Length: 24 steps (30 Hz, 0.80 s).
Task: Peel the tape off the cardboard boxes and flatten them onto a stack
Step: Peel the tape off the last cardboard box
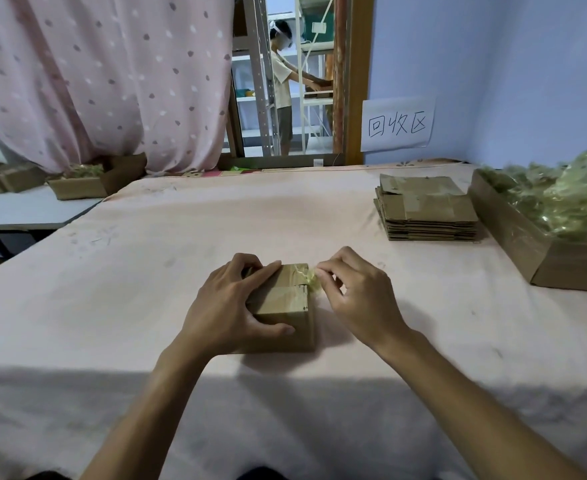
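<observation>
**Near field.** Two forearms enter from 6 o'clock and meet over a small closed cardboard box (286,301) standing on the cloth-covered tabletop (112,306), just below the centre of view.

**Left hand** (229,306): spread over the 9 o'clock half of the box. Its fingers (267,271) are curled across the top face and the thumb is against the near wall, so the box is clamped in place.

**Right hand** (361,299): at 3 o'clock of the box, just beside it. Its fingertips (321,277) are closed together on a crumpled, yellowish tab of tape (311,280) lifted at the box's right top edge.

**Governing relation.** The flap seam, and the tape along it, appears to run from 9 to 3 o'clock. The freed end lies at the 3 o'clock end, nearest the right hand. Peeling probably calls for a pull up and back along that axis toward 9 o'clock. The left hand's fingers lie across that stretch of the seam and may need to shift.

**Middle field.** At 2 o'clock, well apart from the box, stands a stack of flattened boxes (427,213). Beside it at 3 o'clock, an open cardboard tray (513,244) is heaped with tape scraps (562,202).

**Far field.** A handwritten paper sign (397,124) hangs on the wall at 1 o'clock. A dotted pink curtain (94,81) hangs at 10 to 11 o'clock. Another person (281,84) stands beyond the doorway at 12 o'clock.
</observation>
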Tool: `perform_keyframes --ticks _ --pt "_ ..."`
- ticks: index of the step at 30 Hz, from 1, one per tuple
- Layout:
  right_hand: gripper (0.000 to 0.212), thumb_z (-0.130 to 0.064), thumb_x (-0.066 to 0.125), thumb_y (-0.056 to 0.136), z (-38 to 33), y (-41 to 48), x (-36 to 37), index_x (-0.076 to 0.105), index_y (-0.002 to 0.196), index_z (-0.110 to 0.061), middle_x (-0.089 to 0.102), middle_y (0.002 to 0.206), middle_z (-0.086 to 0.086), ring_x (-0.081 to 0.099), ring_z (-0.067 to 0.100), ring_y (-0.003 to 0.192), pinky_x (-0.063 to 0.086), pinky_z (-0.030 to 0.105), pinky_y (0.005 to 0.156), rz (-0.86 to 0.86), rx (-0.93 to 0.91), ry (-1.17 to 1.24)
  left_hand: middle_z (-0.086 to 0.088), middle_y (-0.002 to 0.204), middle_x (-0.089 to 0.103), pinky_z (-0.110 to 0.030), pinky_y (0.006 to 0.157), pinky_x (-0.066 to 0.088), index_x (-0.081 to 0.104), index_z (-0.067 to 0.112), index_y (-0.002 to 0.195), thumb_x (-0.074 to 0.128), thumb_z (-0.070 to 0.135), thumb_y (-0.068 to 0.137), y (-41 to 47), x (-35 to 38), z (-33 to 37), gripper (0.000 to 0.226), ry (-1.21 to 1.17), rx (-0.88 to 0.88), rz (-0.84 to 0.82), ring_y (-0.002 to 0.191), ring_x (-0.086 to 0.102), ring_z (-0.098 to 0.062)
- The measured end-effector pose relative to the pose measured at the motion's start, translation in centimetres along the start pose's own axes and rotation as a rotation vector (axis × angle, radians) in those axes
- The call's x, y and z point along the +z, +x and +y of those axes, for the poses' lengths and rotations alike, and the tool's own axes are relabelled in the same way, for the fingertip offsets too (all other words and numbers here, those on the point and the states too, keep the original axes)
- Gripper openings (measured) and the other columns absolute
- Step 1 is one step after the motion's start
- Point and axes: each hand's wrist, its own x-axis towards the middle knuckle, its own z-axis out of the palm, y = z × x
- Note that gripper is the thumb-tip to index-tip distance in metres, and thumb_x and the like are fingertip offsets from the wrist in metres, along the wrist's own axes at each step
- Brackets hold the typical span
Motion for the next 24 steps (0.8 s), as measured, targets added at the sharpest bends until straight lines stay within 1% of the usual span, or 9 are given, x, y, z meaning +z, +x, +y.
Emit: perform_keyframes --ticks 3,6,10,12,15,17,19,22,24 --pt "0.035 -0.043 0.052 0.099 -0.3 -0.3 -0.4 0.076 0.096 -0.017 0.060 0.091 -0.009 0.061 0.009 0.077 0.053 0.037 0.067 -0.097 0.124 0.138 0.018 0.134 0.042 -0.031 0.095 0.041 0.047 0.047 0.150 0.063 0.089 0.054 0.1 -0.1 0.0 0.106 0.008 0.002 -0.007 0.119 0.048 -0.014" --pt "0.039 -0.055 0.063 0.093 -0.4 -0.3 -0.5 0.075 0.109 -0.022 0.058 0.099 -0.011 0.063 0.010 0.086 0.054 0.035 0.074 -0.223 0.178 0.119 0.016 0.132 0.044 -0.030 0.093 0.040 0.048 0.045 0.150 0.061 0.089 0.055 0.2 0.0 0.2 0.106 0.020 0.014 -0.005 0.118 0.050 -0.015" --pt "0.030 -0.041 0.070 0.095 -0.8 0.1 -0.2 0.073 0.113 -0.018 0.057 0.103 -0.006 0.065 0.015 0.088 0.057 0.043 0.079 -0.262 0.236 0.128 0.016 0.131 0.044 -0.027 0.091 0.035 0.049 0.045 0.149 0.061 0.089 0.055 0.3 0.0 0.4 0.104 0.015 0.013 0.000 0.118 0.049 -0.014" --pt "0.028 -0.038 0.070 0.096 -1.2 0.5 0.0 0.073 0.113 -0.016 0.057 0.103 -0.003 0.065 0.017 0.086 0.055 0.039 0.082 -0.257 0.267 0.106 0.019 0.129 0.043 -0.028 0.092 0.037 0.050 0.046 0.147 0.060 0.092 0.056 0.3 -0.1 0.4 0.103 -0.016 -0.016 0.004 0.117 0.049 -0.013" --pt "0.027 -0.036 0.067 0.098 -1.7 0.7 -0.1 0.074 0.116 -0.017 0.055 0.108 -0.003 0.066 0.017 0.091 0.052 0.035 0.087 -0.268 0.299 0.095 0.022 0.126 0.044 -0.029 0.094 0.039 0.055 0.047 0.143 0.053 0.098 0.061 0.2 -0.2 0.7 0.097 -0.077 -0.057 0.037 0.114 0.048 -0.010" --pt "0.024 -0.035 0.067 0.098 -1.7 0.4 -0.2 0.074 0.115 -0.019 0.054 0.115 -0.003 0.068 0.018 0.091 0.054 0.035 0.085 -0.239 0.291 0.102 0.024 0.123 0.044 -0.028 0.093 0.039 0.057 0.047 0.140 0.049 0.099 0.065 -0.1 -0.4 1.1 0.091 -0.107 -0.079 0.056 0.113 0.048 -0.008" --pt "0.019 -0.031 0.066 0.099 -1.7 0.2 -0.1 0.075 0.111 -0.020 0.060 0.115 -0.001 0.069 0.021 0.090 0.053 0.034 0.081 -0.221 0.276 0.103 0.026 0.121 0.043 -0.027 0.092 0.037 0.058 0.048 0.138 0.048 0.098 0.066 -0.3 -0.4 1.4 0.089 -0.124 -0.099 0.073 0.111 0.047 -0.006" --pt "0.014 -0.026 0.062 0.098 -1.7 0.1 0.0 0.074 0.102 -0.021 0.072 0.100 -0.004 0.067 0.021 0.083 0.047 0.031 0.073 -0.180 0.229 0.103 0.026 0.119 0.044 -0.027 0.091 0.038 0.060 0.048 0.136 0.051 0.098 0.065 -0.6 -0.5 1.7 0.087 -0.131 -0.104 0.103 0.110 0.047 -0.005" --pt "0.011 -0.023 0.062 0.098 -1.7 0.0 -0.3 0.073 0.099 -0.020 0.072 0.089 -0.011 0.063 0.014 0.076 0.046 0.031 0.070 -0.159 0.224 0.150 0.025 0.119 0.045 -0.028 0.093 0.040 0.062 0.047 0.135 0.054 0.097 0.064 -1.1 -0.4 1.8 0.087 -0.136 -0.086 0.140 0.109 0.046 -0.004"
